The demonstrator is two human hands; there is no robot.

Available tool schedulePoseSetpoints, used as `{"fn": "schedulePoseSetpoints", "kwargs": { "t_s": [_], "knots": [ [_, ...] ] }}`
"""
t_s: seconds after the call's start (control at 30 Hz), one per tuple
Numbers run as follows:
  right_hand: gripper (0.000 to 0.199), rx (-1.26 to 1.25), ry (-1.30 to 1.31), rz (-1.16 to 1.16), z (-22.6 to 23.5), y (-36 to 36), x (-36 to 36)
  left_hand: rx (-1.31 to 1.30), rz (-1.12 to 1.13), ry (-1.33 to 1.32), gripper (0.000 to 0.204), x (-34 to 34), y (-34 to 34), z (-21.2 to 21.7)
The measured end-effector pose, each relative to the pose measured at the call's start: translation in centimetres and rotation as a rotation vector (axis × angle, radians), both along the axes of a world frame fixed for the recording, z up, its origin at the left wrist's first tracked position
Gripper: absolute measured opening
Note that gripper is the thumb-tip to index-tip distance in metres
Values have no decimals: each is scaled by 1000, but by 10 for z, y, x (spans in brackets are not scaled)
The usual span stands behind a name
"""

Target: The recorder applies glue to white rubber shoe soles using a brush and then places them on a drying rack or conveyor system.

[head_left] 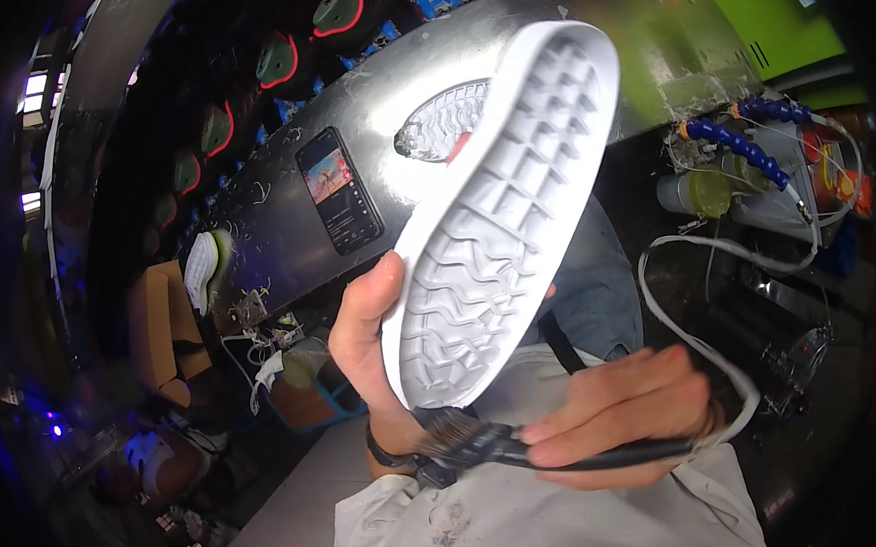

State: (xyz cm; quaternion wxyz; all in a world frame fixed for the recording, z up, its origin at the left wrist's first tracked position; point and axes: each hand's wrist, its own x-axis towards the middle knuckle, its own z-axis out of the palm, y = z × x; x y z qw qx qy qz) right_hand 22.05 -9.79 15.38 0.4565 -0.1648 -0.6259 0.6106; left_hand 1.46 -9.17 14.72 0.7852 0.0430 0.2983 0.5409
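Observation:
My left hand point(363, 322) grips a white shoe sole point(499, 211) by its left edge, thumb on the rim. The sole stands tilted above my lap, its patterned tread with ridges and lugs facing me. In my right hand point(629, 417) is a black-handled brush point(482, 445), somewhat blurred by motion. Its bristles are by the sole's lower end; whether they touch it I cannot tell. A pale tube point(699, 344) runs to the brush's handle end. Most of my left fingers are hidden behind the sole.
On the metal bench point(276, 213) lie a phone point(340, 191) with a lit screen and another sole point(440, 125). Blue jointed hoses point(739, 149) and tubs stand at the right. At the left are a white-and-green sole point(200, 269) and an open cardboard box point(169, 332). Dark pieces with red edges point(278, 59) line the far side.

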Motion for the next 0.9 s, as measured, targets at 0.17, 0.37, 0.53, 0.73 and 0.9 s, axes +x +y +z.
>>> {"fn": "schedulePoseSetpoints", "kwargs": {
  "t_s": [0.17,0.37,0.53,0.73,0.9],
  "knots": [
    [34,22,-402,-253,10,22,35,24,-55,264,81,-13,-9,1],
    [26,-97,-248,-148,32,-21,-21,-33,-76,-437,75,-29,-39,-32],
    [37,-327,-119,34,40,3,-11,142,-36,-695,81,-24,-29,-58],
    [36,-293,-289,14,39,-9,-21,198,-9,-470,98,-16,-8,-42],
    [33,-246,-205,119,54,13,-16,199,-9,-350,87,-13,-1,-21]
  ]
}}
